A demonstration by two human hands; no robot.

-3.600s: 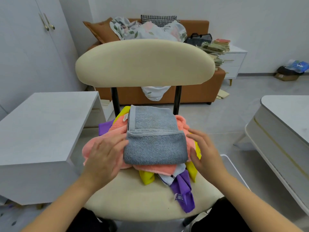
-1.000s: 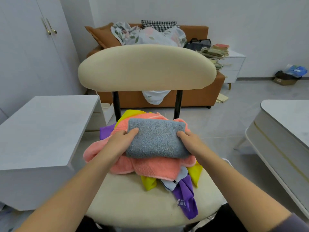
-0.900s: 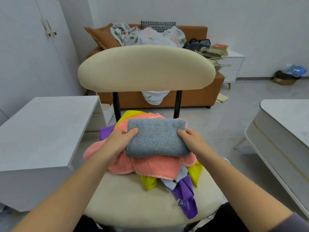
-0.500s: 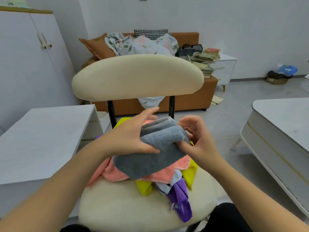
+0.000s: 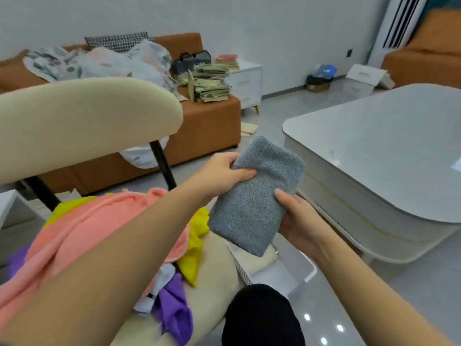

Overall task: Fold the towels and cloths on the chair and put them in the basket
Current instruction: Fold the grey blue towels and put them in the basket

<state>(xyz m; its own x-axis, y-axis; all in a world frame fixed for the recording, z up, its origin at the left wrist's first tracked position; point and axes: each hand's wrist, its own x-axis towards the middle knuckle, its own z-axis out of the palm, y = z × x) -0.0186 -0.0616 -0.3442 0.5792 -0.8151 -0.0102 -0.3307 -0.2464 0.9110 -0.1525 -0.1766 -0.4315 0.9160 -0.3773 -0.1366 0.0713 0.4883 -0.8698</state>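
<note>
Towel (image 5: 257, 196), grey and folded into a thick oblong, is held in the air off the right edge of the chair (image 5: 87, 121) seat, above a white basket (image 5: 308, 270) that stands on the floor just beside the chair. The left hand (image 5: 224, 172) grasps the towel's far end, thumb lying across the top face and the other fingers curled underneath, while the forearm reaches over the heap on the seat. The right hand (image 5: 298, 218) grasps the near right edge, thumb on top and the other fingers wrapped under the fabric. The towel tilts, far end higher than near end, and touches neither the seat nor the basket. Only a part of the basket's rim shows below it, and what lies inside cannot be told. On the seat a pink towel (image 5: 99, 221) spreads over the middle and left, unfolded. A yellow cloth (image 5: 194, 236) sticks out from under it at the right edge and again at the back edge. A purple cloth (image 5: 172, 308) trails toward the front edge, with a small white cloth (image 5: 161, 279) between it and the pink towel. A dark trouser knee (image 5: 262, 315) shows at the front right corner of the seat. Behind the chair stands a brown sofa (image 5: 207, 126) piled with bedding and papers, and a white table (image 5: 386, 151) stands to the right.
</note>
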